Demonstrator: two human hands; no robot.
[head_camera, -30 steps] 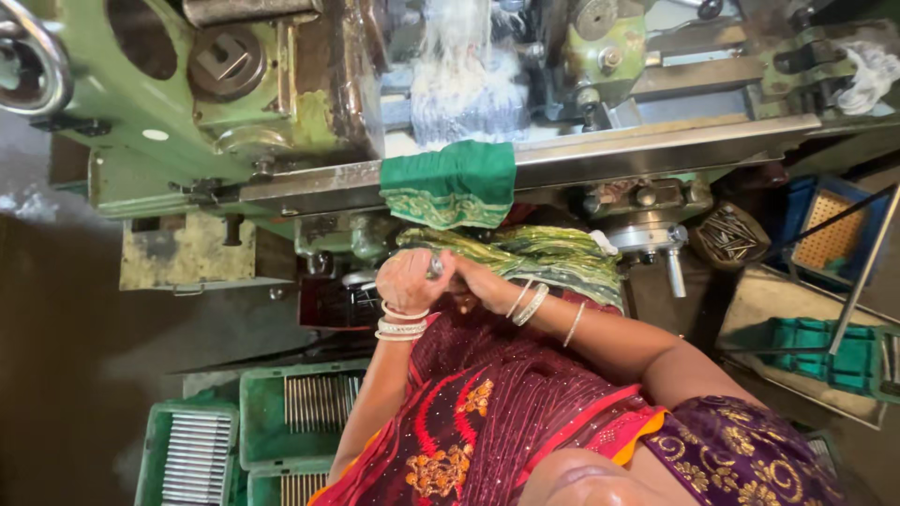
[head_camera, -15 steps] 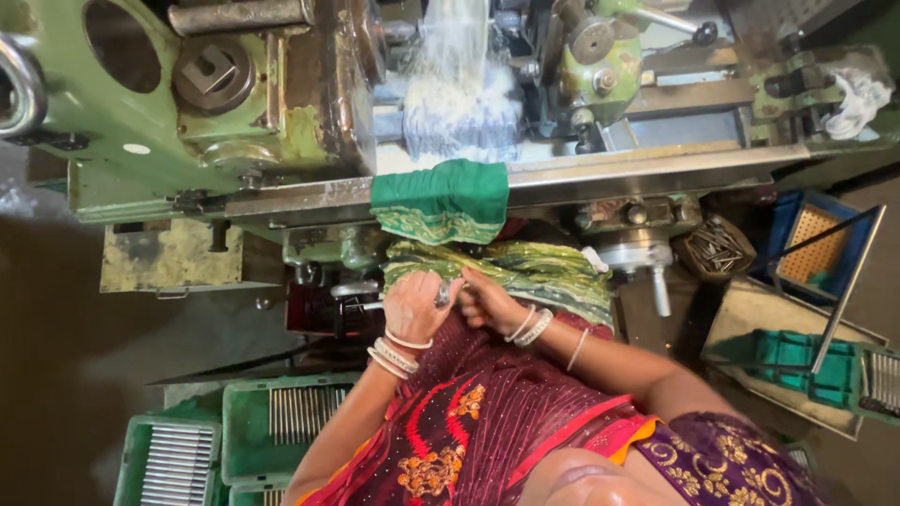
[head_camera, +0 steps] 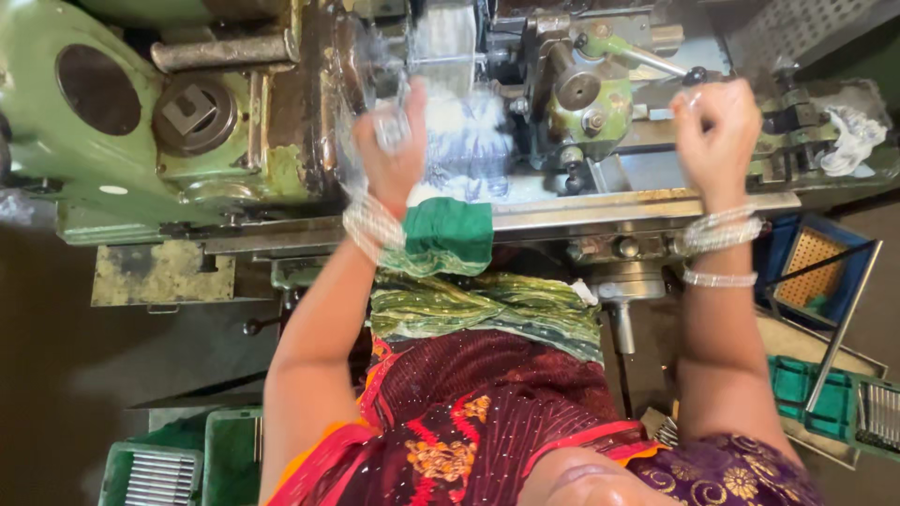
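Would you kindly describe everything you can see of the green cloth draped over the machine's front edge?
The green cloth is a folded piece of dark green fabric with a paler patterned border along its lower left hem. It hangs over the grey metal front rail of the green lathe, its upper part lying on the bed and its lower part drooping down the front. It looks soft and slightly rumpled. The left hand is raised just above it, the bangled wrist at its left corner; whether they touch is unclear.
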